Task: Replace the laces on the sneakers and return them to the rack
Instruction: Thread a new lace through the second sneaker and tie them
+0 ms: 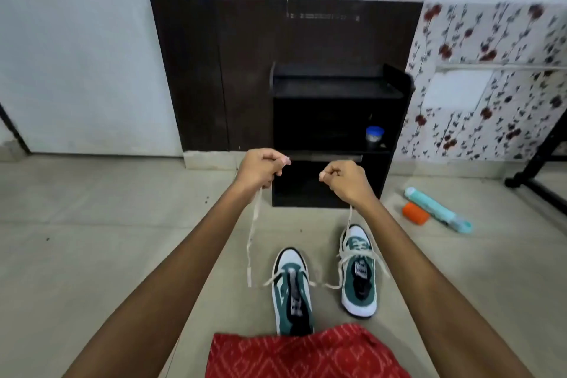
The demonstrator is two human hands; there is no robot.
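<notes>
Two green, white and black sneakers stand on the tiled floor, toes pointing away from me. The left sneaker (pixel 293 291) has its heel hidden under red cloth. The right sneaker (pixel 358 270) stands a little farther off, partly laced. A cream lace (pixel 252 242) hangs from my left hand (pixel 260 167), which grips it up high. My right hand (pixel 345 181) grips another stretch of cream lace that drops to the right sneaker. Both hands are held up in front of the black shoe rack (pixel 334 132).
A small blue-lidded jar (pixel 374 136) stands on the rack's middle shelf. An orange roll (pixel 415 213) and a teal cylinder (pixel 435 209) lie on the floor to the right. A black stand leg (pixel 540 187) reaches in at far right. Red patterned cloth (pixel 306 353) covers my lap.
</notes>
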